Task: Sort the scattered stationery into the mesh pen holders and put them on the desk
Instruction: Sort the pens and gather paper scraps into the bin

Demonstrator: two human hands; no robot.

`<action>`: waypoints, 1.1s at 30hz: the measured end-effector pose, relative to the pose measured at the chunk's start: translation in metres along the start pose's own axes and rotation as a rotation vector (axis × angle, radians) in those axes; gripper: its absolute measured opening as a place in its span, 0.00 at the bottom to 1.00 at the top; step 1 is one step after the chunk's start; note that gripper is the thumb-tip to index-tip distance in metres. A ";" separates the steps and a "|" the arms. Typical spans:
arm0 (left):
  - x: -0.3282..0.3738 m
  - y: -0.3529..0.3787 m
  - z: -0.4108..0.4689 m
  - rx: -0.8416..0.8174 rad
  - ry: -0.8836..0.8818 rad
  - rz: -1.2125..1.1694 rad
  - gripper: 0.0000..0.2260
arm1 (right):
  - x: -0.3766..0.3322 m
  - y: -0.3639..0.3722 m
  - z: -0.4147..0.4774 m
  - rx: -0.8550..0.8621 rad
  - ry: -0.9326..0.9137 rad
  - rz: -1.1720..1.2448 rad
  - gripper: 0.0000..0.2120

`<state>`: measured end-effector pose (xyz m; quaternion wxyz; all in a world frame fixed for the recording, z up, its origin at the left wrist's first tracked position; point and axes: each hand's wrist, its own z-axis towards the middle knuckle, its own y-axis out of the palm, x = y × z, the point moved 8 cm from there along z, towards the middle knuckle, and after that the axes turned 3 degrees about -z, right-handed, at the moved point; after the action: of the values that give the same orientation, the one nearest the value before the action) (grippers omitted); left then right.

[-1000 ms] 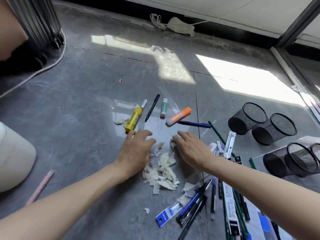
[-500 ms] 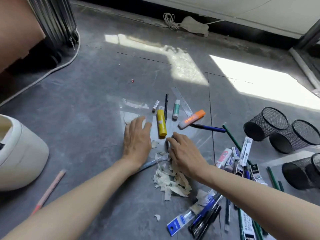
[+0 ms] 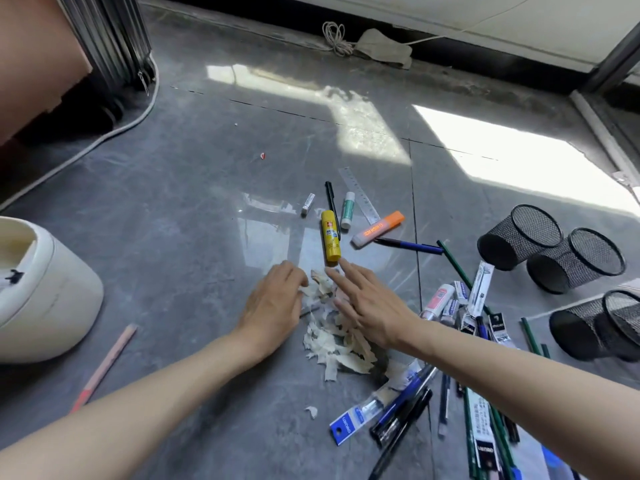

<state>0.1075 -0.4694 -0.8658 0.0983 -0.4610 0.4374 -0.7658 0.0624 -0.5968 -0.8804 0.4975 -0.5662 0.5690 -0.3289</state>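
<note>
My left hand (image 3: 273, 303) and my right hand (image 3: 370, 303) lie flat, palms down, on either side of a heap of torn paper scraps (image 3: 334, 341) on the grey floor. Just beyond my right fingertips lies a yellow glue stick (image 3: 330, 235). Around it are a black pen (image 3: 330, 202), a green-and-white glue stick (image 3: 348, 209), a small eraser (image 3: 308, 203), a clear ruler (image 3: 360, 199), an orange highlighter (image 3: 377, 229) and a blue pen (image 3: 410, 244). Several black mesh pen holders (image 3: 519, 237) lie on their sides at the right. More pens and packets (image 3: 460, 306) are piled under my right forearm.
A cream plastic bin (image 3: 45, 292) stands at the left, with a pink pencil (image 3: 104, 365) beside it. A white cable (image 3: 104, 133) runs past a ribbed suitcase (image 3: 110, 39) at the far left. Clear plastic wrap (image 3: 266, 233) lies on the floor beyond my left hand.
Both hands have drawn back toward me, raking the scraps into a tighter heap. The yellow glue stick has turned to point straight away from me, and the camera has swung a little to the left.
</note>
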 end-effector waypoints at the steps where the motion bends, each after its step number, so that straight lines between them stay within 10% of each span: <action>1: -0.002 -0.002 -0.006 0.000 0.015 0.075 0.08 | -0.008 0.001 0.003 -0.021 -0.051 -0.007 0.29; 9: -0.024 -0.009 -0.038 -0.161 -0.009 0.341 0.14 | -0.022 0.014 0.014 -0.171 -0.058 -0.017 0.32; 23: -0.011 -0.013 0.001 -0.088 -0.003 0.256 0.03 | -0.025 -0.008 -0.030 0.354 -0.020 0.007 0.14; 28: -0.001 -0.008 -0.001 -0.105 0.086 0.248 0.02 | -0.009 -0.008 -0.023 0.255 0.048 0.277 0.08; 33: -0.024 -0.028 -0.001 0.041 -0.206 0.237 0.06 | -0.001 -0.001 -0.022 0.209 0.177 0.236 0.18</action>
<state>0.1276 -0.4386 -0.8595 0.2418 -0.4801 0.4609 -0.7062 0.0416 -0.6000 -0.8730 0.5366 -0.4097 0.6359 -0.3740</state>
